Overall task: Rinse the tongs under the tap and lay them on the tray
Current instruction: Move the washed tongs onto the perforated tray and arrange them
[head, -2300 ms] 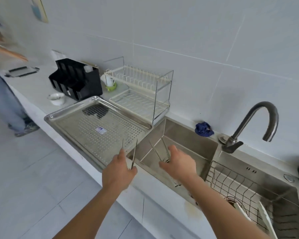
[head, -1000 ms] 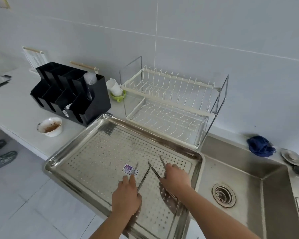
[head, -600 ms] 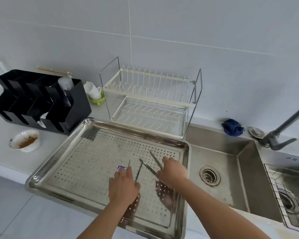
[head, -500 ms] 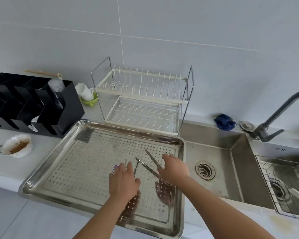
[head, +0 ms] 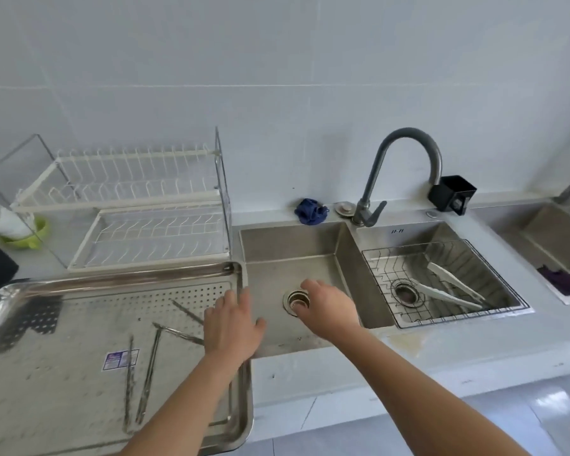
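As tongs (head: 149, 373) lie on the tray (head: 112, 279), left hand (head: 232, 327) at its edge and right hand (head: 329, 307) over the sink (head: 293, 245) hang spread, empty.

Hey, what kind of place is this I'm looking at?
Most likely a kitchen's washing-up area, perhaps a commercial one. A steel double sink with a gooseneck tap is set into the counter, a wire dish rack stands beside it, and metal tongs lie on a large perforated steel tray.
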`<act>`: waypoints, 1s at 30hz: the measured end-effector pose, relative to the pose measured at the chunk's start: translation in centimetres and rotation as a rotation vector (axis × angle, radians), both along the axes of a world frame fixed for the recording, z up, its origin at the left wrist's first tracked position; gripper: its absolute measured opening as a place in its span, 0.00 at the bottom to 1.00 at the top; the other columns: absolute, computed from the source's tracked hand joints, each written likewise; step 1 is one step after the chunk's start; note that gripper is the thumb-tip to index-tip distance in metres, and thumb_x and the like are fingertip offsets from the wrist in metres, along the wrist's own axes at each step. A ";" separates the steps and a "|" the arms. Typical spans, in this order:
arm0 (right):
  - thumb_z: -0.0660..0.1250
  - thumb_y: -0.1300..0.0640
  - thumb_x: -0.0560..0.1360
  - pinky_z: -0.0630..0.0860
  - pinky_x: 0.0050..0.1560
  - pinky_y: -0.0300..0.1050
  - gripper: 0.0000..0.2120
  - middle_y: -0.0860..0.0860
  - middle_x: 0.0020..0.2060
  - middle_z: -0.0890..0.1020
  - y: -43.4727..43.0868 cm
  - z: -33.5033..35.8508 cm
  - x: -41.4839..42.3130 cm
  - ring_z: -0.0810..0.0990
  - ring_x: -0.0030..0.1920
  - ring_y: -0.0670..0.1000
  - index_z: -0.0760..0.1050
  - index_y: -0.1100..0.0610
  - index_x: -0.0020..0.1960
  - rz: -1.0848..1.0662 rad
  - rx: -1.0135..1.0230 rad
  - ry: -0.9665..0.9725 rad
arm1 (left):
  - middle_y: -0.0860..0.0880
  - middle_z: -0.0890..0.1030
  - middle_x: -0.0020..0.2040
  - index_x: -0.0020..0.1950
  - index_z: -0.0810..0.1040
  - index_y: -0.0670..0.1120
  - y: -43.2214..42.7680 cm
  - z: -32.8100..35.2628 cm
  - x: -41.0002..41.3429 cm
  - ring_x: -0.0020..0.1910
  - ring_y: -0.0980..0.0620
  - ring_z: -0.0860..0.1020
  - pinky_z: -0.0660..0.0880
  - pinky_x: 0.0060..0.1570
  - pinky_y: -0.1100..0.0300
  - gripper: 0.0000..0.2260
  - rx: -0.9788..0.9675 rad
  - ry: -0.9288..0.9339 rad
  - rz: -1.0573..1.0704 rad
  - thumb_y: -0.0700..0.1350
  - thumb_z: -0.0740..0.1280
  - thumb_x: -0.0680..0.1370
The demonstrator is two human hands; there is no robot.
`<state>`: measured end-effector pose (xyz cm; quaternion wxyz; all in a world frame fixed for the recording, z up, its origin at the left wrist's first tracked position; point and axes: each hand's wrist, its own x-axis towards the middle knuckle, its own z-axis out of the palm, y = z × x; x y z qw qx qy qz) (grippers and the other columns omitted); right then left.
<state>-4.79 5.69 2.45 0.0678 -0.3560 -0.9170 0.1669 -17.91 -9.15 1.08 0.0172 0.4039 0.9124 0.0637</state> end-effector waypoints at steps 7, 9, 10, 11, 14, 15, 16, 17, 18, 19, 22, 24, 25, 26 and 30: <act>0.65 0.47 0.76 0.74 0.44 0.49 0.17 0.52 0.53 0.79 8.9 0.7 11.0 0.79 0.53 0.58 0.73 0.53 0.62 -0.088 0.016 -0.044 | 0.46 0.75 0.59 0.70 0.69 0.50 9.5 -0.1 9.6 0.59 0.44 0.75 0.71 0.57 0.50 0.25 0.035 -0.023 -0.073 0.58 0.64 0.76; 0.64 0.48 0.76 0.75 0.44 0.49 0.17 0.52 0.52 0.79 11.4 1.0 13.8 0.80 0.52 0.58 0.73 0.53 0.61 -0.112 0.013 -0.036 | 0.46 0.75 0.59 0.70 0.69 0.50 12.2 -0.4 12.3 0.59 0.44 0.75 0.70 0.58 0.51 0.24 0.024 -0.024 -0.088 0.58 0.63 0.76; 0.64 0.48 0.76 0.76 0.45 0.50 0.17 0.52 0.52 0.80 12.6 1.0 15.1 0.80 0.53 0.58 0.73 0.53 0.62 -0.122 0.011 -0.035 | 0.46 0.75 0.59 0.70 0.70 0.50 13.5 -0.5 13.6 0.59 0.44 0.75 0.70 0.59 0.50 0.25 0.016 -0.023 -0.098 0.58 0.63 0.76; 0.65 0.48 0.77 0.77 0.46 0.50 0.18 0.52 0.53 0.80 13.7 1.1 16.4 0.80 0.54 0.58 0.73 0.53 0.64 -0.130 0.011 -0.035 | 0.46 0.76 0.59 0.70 0.70 0.50 14.7 -0.6 14.8 0.59 0.44 0.75 0.70 0.59 0.50 0.25 0.011 -0.022 -0.106 0.59 0.63 0.76; 0.65 0.47 0.78 0.77 0.46 0.49 0.16 0.50 0.50 0.79 16.5 1.0 19.6 0.80 0.53 0.57 0.73 0.53 0.62 -0.154 0.004 -0.040 | 0.46 0.77 0.57 0.70 0.71 0.50 17.6 -0.4 17.9 0.57 0.44 0.77 0.70 0.57 0.50 0.25 0.012 -0.005 -0.133 0.59 0.63 0.75; 0.65 0.47 0.78 0.77 0.45 0.49 0.15 0.50 0.48 0.78 17.3 1.0 20.4 0.80 0.52 0.57 0.73 0.53 0.60 -0.163 0.000 -0.043 | 0.46 0.77 0.57 0.70 0.71 0.50 18.5 -0.3 18.6 0.56 0.44 0.77 0.70 0.56 0.50 0.25 0.012 0.003 -0.147 0.59 0.63 0.75; 0.65 0.47 0.77 0.77 0.44 0.49 0.14 0.49 0.47 0.76 18.1 0.9 21.2 0.80 0.51 0.57 0.73 0.53 0.59 -0.174 -0.005 -0.044 | 0.46 0.77 0.56 0.70 0.71 0.49 19.3 -0.3 19.2 0.56 0.44 0.77 0.70 0.56 0.50 0.25 0.015 0.010 -0.162 0.59 0.63 0.76; 0.64 0.47 0.77 0.78 0.44 0.49 0.14 0.49 0.46 0.77 18.9 0.8 21.8 0.80 0.50 0.56 0.73 0.53 0.59 -0.188 -0.010 -0.044 | 0.46 0.76 0.57 0.71 0.71 0.49 20.2 -0.3 19.6 0.56 0.44 0.76 0.70 0.57 0.50 0.25 0.019 0.015 -0.176 0.58 0.63 0.76; 0.64 0.47 0.77 0.79 0.45 0.49 0.14 0.49 0.47 0.78 19.7 0.7 22.4 0.80 0.50 0.56 0.74 0.53 0.59 -0.206 -0.015 -0.046 | 0.46 0.76 0.57 0.71 0.70 0.49 21.1 -0.3 19.9 0.57 0.44 0.76 0.70 0.58 0.50 0.26 0.026 0.013 -0.187 0.58 0.63 0.76; 0.64 0.47 0.77 0.79 0.45 0.49 0.14 0.49 0.48 0.80 20.5 0.4 22.9 0.80 0.50 0.55 0.74 0.52 0.59 -0.224 -0.021 -0.049 | 0.46 0.76 0.58 0.72 0.69 0.49 21.9 -0.4 20.1 0.58 0.45 0.76 0.70 0.58 0.50 0.26 0.034 0.007 -0.197 0.58 0.62 0.77; 0.65 0.47 0.77 0.77 0.44 0.48 0.15 0.50 0.53 0.81 22.7 -0.5 24.2 0.81 0.52 0.56 0.74 0.51 0.61 -0.269 -0.037 -0.071 | 0.47 0.75 0.59 0.72 0.68 0.48 24.4 -1.2 20.6 0.58 0.46 0.75 0.72 0.60 0.52 0.26 0.053 -0.008 -0.242 0.58 0.62 0.78; 0.65 0.47 0.77 0.73 0.42 0.46 0.15 0.50 0.53 0.81 24.1 -1.3 24.9 0.80 0.52 0.55 0.75 0.50 0.62 -0.286 -0.045 -0.096 | 0.48 0.75 0.60 0.73 0.67 0.49 26.1 -1.9 20.6 0.59 0.47 0.75 0.71 0.61 0.52 0.25 0.053 -0.018 -0.268 0.58 0.61 0.78; 0.65 0.47 0.77 0.72 0.42 0.46 0.15 0.50 0.53 0.81 24.8 -1.7 25.1 0.80 0.52 0.55 0.74 0.50 0.62 -0.295 -0.051 -0.111 | 0.47 0.75 0.61 0.72 0.67 0.49 27.0 -2.2 20.5 0.60 0.47 0.74 0.71 0.61 0.52 0.25 0.051 -0.020 -0.276 0.58 0.61 0.78; 0.65 0.47 0.77 0.71 0.42 0.45 0.15 0.49 0.52 0.81 25.5 -2.0 25.2 0.80 0.51 0.55 0.74 0.50 0.61 -0.307 -0.059 -0.126 | 0.47 0.75 0.63 0.72 0.68 0.49 28.0 -2.6 20.4 0.61 0.46 0.74 0.70 0.62 0.52 0.25 0.045 -0.023 -0.283 0.58 0.61 0.78; 0.65 0.49 0.76 0.75 0.41 0.46 0.12 0.44 0.43 0.75 28.4 -2.7 25.6 0.78 0.45 0.53 0.74 0.50 0.58 -0.347 -0.097 -0.192 | 0.46 0.74 0.66 0.72 0.69 0.49 31.1 -3.7 19.3 0.66 0.45 0.71 0.69 0.65 0.51 0.25 0.030 -0.055 -0.292 0.58 0.61 0.78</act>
